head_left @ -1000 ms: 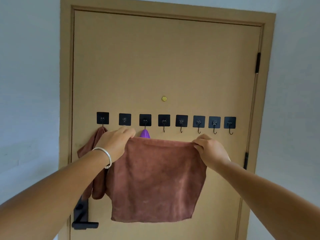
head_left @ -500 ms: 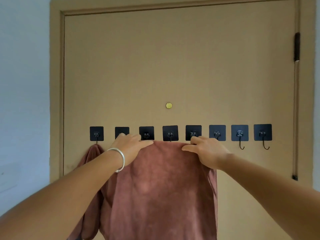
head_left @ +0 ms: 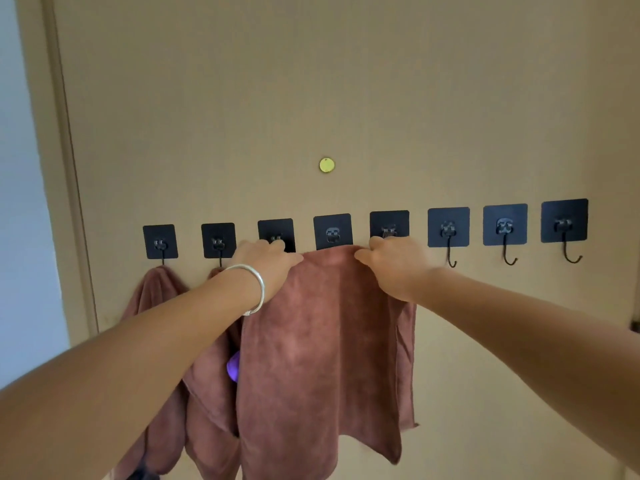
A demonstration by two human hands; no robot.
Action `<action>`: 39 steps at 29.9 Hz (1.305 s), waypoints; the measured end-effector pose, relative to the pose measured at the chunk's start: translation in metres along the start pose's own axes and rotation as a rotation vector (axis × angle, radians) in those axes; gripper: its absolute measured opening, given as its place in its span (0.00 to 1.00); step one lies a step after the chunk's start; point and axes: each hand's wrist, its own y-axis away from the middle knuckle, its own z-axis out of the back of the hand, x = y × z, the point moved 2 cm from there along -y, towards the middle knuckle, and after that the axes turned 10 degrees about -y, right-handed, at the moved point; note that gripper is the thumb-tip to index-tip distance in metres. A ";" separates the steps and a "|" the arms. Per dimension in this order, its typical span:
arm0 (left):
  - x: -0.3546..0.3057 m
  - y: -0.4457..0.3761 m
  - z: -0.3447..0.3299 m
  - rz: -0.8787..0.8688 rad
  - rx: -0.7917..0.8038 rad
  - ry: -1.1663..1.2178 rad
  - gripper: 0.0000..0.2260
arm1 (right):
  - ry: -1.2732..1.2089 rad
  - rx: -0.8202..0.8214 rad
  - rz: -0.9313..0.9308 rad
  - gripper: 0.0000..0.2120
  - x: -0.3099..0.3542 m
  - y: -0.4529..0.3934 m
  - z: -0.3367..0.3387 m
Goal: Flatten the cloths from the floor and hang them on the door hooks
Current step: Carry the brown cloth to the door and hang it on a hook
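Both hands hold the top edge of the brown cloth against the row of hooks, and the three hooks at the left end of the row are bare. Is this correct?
Not quite. The head view shows the three bare hooks at the right end of the row, not the left. The rest holds: the left hand and right hand hold the top edge of the brown cloth against the hooks.

- Door (head_left: 311, 81): bare above the hook row except for one small brass disc (head_left: 326, 165); open room for a hand there.
- Three right-hand hooks (head_left: 450, 252), (head_left: 507, 252), (head_left: 569, 251): bare, prongs exposed, door bare beneath them.
- Left hand (head_left: 268, 259) and right hand (head_left: 391, 258): hold the cloth (head_left: 322, 341) up at the third to fifth hooks, covering those prongs.
- Hung cloths (head_left: 156, 306) on the two leftmost hooks: block the lower-left door; a purple bit (head_left: 233, 368) shows between them and the held cloth.
- Frame (head_left: 52, 168): bounds the left side.
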 end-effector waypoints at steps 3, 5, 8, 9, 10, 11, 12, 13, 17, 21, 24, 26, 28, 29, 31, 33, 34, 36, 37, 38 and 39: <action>-0.011 -0.002 0.004 -0.066 0.066 -0.075 0.19 | 0.043 0.045 0.018 0.13 0.013 0.003 -0.004; -0.023 -0.003 0.007 -0.111 0.103 -0.138 0.17 | 0.026 0.103 0.016 0.11 0.024 0.006 -0.012; -0.049 0.001 0.006 -0.186 0.143 -0.135 0.15 | -0.026 0.144 -0.012 0.11 0.041 0.007 -0.024; -0.059 0.003 0.004 -0.215 0.160 -0.107 0.14 | -0.030 0.139 -0.022 0.12 0.046 0.008 -0.027; -0.066 0.005 0.002 -0.240 0.172 -0.062 0.13 | -0.027 0.131 -0.032 0.14 0.050 0.009 -0.031; -0.071 0.007 0.000 -0.259 0.177 -0.003 0.12 | -0.021 0.120 -0.039 0.17 0.054 0.010 -0.035; -0.073 0.008 -0.002 -0.273 0.179 0.055 0.11 | -0.015 0.099 -0.042 0.18 0.056 0.012 -0.037; -0.074 0.010 -0.004 -0.285 0.182 0.097 0.11 | -0.005 0.067 -0.042 0.20 0.057 0.015 -0.040; -0.080 0.025 -0.015 -0.383 0.172 0.018 0.21 | 0.106 -0.032 0.004 0.28 0.055 0.032 -0.049; -0.081 0.031 -0.018 -0.404 0.178 -0.065 0.19 | 0.149 0.021 0.060 0.32 0.051 0.050 -0.062; -0.059 0.013 0.007 -0.257 0.092 -0.074 0.13 | 0.090 -0.047 0.029 0.28 0.034 0.058 -0.053; -0.046 -0.001 0.034 -0.093 -0.011 -0.045 0.10 | 0.050 -0.109 -0.044 0.28 0.015 0.063 -0.039; -0.044 -0.012 0.057 -0.005 -0.157 0.013 0.10 | 0.012 -0.148 -0.143 0.29 -0.007 0.069 -0.026; -0.048 -0.016 0.064 0.001 -0.244 0.060 0.10 | 0.001 -0.151 -0.195 0.30 -0.018 0.073 -0.020; -0.068 -0.021 0.073 -0.040 -0.381 0.187 0.17 | 0.000 -0.155 -0.285 0.31 -0.039 0.086 -0.012; -0.095 -0.022 0.081 -0.107 -0.450 0.285 0.25 | 0.011 -0.165 -0.373 0.31 -0.058 0.104 -0.006; -0.108 -0.023 0.085 -0.140 -0.471 0.316 0.27 | 0.020 -0.163 -0.421 0.31 -0.066 0.115 -0.003; -0.135 -0.027 0.094 -0.203 -0.495 0.373 0.30 | 0.059 -0.140 -0.513 0.32 -0.080 0.135 0.002; -0.146 -0.030 0.100 -0.237 -0.510 0.397 0.31 | 0.085 -0.122 -0.555 0.32 -0.086 0.146 0.005; -0.157 -0.034 0.106 -0.272 -0.532 0.413 0.32 | 0.108 -0.105 -0.596 0.32 -0.091 0.157 0.008; -0.168 -0.037 0.113 -0.308 -0.559 0.431 0.32 | 0.128 -0.091 -0.636 0.33 -0.095 0.169 0.011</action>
